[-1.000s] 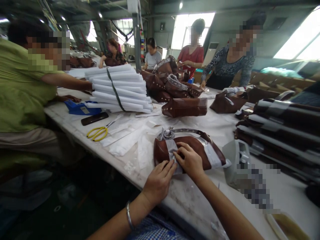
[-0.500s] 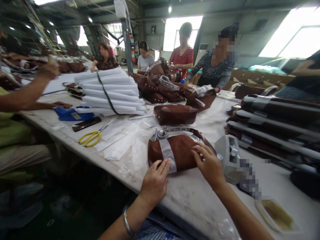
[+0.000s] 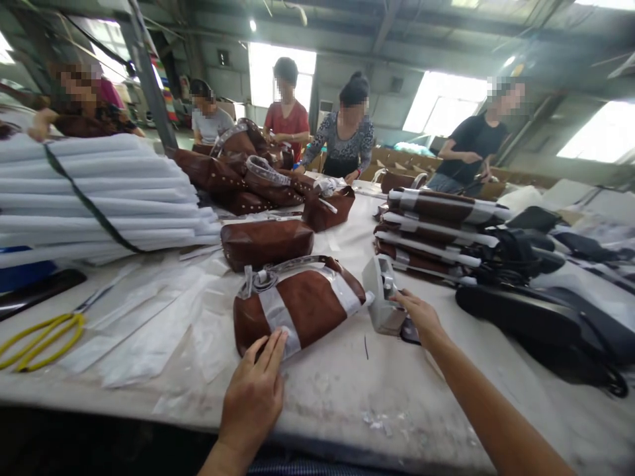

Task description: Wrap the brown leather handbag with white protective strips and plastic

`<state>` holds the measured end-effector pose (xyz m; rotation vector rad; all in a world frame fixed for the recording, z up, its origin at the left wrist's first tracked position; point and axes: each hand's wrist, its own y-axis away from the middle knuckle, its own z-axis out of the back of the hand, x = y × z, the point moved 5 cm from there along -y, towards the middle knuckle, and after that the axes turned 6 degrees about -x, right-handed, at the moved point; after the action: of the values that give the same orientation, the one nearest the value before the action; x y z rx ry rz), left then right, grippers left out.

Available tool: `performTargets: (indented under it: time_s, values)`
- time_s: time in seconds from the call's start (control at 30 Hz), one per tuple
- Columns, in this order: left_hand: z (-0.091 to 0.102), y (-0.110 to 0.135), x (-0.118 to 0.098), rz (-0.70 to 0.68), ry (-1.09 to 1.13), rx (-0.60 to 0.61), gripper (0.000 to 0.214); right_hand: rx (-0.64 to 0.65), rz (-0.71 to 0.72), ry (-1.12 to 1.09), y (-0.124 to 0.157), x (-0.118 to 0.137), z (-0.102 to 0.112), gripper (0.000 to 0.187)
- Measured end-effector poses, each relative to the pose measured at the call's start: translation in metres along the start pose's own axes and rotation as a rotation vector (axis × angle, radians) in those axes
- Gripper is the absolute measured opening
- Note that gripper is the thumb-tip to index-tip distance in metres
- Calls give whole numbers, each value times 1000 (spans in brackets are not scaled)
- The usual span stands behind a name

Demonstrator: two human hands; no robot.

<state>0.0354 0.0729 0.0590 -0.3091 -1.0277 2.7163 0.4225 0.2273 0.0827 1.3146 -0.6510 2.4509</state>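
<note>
A brown leather handbag (image 3: 317, 304) lies in front of me, with pale bands across it and its wrapped strap along the top. My left hand (image 3: 255, 383) is open, its fingers laid flat on the near end of the left band (image 3: 282, 320). To the right of the bag stands a grey-white tape dispenser (image 3: 381, 297). My right hand (image 3: 419, 317) reaches to it, fingers drawn together at its side. What the fingertips pinch there, if anything, is hidden. A second brown bag (image 3: 268, 243) sits just behind the first.
Yellow-handled scissors (image 3: 44, 337) and a white foam stack (image 3: 94, 192) lie to the left. Studded brown bags (image 3: 238, 172) are piled behind. On the right are stacked wrapped brown bags (image 3: 431, 231) and a black bag (image 3: 536, 330). Several people stand across the table.
The view has swung right. My right hand has left the handbag for the tape dispenser, uncovering a pale band on the bag's right end. My left hand stays on the left band.
</note>
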Motion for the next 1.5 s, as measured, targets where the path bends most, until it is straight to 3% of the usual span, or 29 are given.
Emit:
performTargets:
  time_s: [0.13,0.37,0.57,0.67,0.8,0.87,0.97,1.03,1.13,1.23,1.3,1.37,1.5]
  values:
    - [-2,1,0,-1,-6,-2,80,6,-115,-150,9,13,-6,42]
    - [-2,1,2,5,14,-1,79,-113,-44,-312,60,50,27,33]
    - [-2,1,3,17,29,-4,76,6,-426,-597,114,12,13,41]
    - [-4,2,4,18,28,48,75,48,-482,-571,116,-10,5,47]
    - [-6,4,6,27,20,81,76,65,-304,-162,98,-30,14,49]
    - [-7,5,6,27,26,94,77,99,-187,16,90,-32,26,41]
    - [-6,4,5,41,48,105,78,170,293,314,85,-6,46,25]
    - [-3,2,5,77,62,112,79,241,689,537,88,22,53,28]
    - [2,-2,9,169,107,139,76,357,1085,681,91,64,54,32]
    - [5,-6,16,296,170,190,74,473,1364,650,95,105,38,27]
    - [6,-8,20,366,219,214,75,565,1467,577,101,130,19,25]
    - [7,-12,23,395,290,222,80,680,1495,478,109,153,-4,22]
    - [8,-19,26,428,419,200,83,1014,1407,271,126,194,-58,17]
